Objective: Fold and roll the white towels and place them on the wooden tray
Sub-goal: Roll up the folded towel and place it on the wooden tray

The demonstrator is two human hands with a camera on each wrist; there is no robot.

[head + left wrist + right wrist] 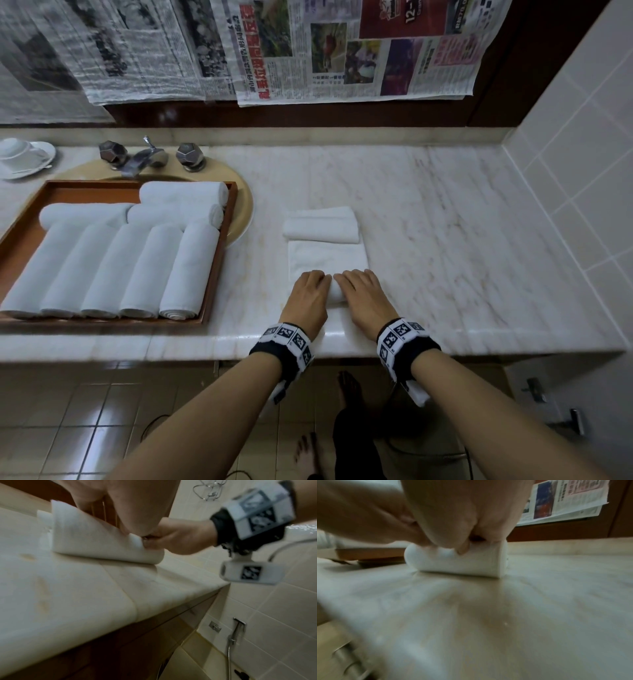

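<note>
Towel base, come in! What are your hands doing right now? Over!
Left hand and right hand both curled on the half-rolled white towel, marble counter. Eight rolls on the wooden tray. One folded white towel waiting beyond. Nothing blocking.

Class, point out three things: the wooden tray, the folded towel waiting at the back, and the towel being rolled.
wooden tray [219, 274]: head view, its right rim.
folded towel [320, 226]: head view, its top face.
towel being rolled [458, 563]: right wrist view, the roll's side.
</note>
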